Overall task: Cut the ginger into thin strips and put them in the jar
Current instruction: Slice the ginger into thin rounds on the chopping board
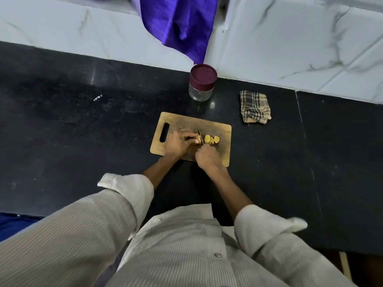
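A wooden cutting board (222, 139) lies on the black counter. On it, my left hand (179, 142) grips the uncut ginger piece (198, 139) with curled fingers. My right hand (207, 157) grips a knife (200, 136), whose blade stands across the ginger just right of my left fingertips. Several yellow ginger slices (211, 139) lie to the right of the blade. A clear glass jar (201, 83) with a maroon lid on it stands behind the board, near the wall.
A folded checked cloth (255, 107) lies to the right behind the board. Purple fabric (178, 25) hangs down the marble-tiled wall (290, 48) above the jar. The black counter (83, 125) stretches to both sides.
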The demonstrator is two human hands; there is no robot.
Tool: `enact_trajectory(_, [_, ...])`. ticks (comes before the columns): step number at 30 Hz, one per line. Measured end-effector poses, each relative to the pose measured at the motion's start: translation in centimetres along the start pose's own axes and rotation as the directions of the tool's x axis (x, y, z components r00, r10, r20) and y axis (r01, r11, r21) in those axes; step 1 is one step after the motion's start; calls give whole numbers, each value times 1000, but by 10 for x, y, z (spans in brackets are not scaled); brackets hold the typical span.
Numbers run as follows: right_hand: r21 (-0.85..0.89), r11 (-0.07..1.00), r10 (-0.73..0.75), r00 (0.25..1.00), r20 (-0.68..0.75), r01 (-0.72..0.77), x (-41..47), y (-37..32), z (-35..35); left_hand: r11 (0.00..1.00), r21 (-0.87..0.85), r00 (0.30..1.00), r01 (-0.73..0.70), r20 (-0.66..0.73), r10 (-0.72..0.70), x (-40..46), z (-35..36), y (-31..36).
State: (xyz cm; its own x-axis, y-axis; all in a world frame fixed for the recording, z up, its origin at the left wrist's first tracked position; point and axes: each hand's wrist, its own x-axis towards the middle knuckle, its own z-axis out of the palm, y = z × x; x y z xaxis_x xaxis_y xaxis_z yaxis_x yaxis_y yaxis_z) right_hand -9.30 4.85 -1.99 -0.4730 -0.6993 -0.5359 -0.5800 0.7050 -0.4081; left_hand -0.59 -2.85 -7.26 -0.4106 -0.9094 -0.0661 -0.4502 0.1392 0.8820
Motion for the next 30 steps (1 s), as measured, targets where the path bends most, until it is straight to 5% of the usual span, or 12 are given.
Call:
enact_trajectory(6, [-91, 995, 31, 999, 19, -29, -21, 21, 14, 1000, 1, 1000, 1, -9, -1, 0, -1, 2])
enact_trajectory(16, [6, 1000, 23, 999, 36, -23, 3, 9, 2, 1000, 11, 1000, -16, -13, 16, -4, 0, 0])
enact_trajectory(30, [419, 907, 20, 996, 86, -54, -1, 40, 1, 1000, 13, 1000, -23, 20, 23, -3, -4, 1])
